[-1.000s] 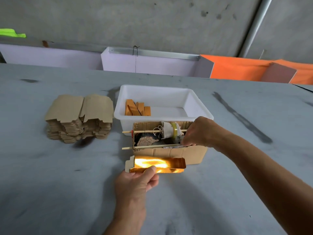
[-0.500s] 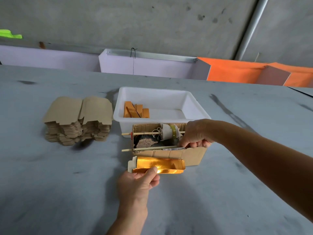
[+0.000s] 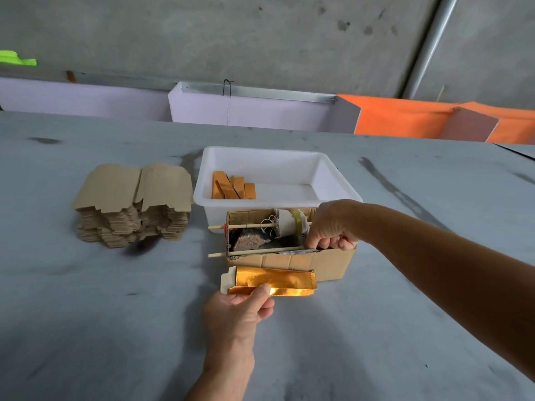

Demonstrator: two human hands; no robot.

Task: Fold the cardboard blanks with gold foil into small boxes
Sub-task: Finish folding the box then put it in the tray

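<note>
Pinching the near edge of a gold-foil blank (image 3: 270, 280) between thumb and curled fingers, the left hand (image 3: 236, 309) holds it just in front of the cardboard dispenser box (image 3: 327, 263); over the last second it has barely shifted. The right hand (image 3: 331, 225) has sunk lower into that box, its fingers (image 3: 328, 243) curled near the tape roll (image 3: 292, 222) on its stick, though what they pinch cannot be told. That suggests tape is being drawn to seal this half-folded blank. Left of the box sits the stack of flat blanks (image 3: 133, 204); behind it a white tub (image 3: 341, 180) holds a few finished orange boxes (image 3: 233, 188). The grey surface (image 3: 86, 314) runs back to lilac and orange panels and a concrete wall.
</note>
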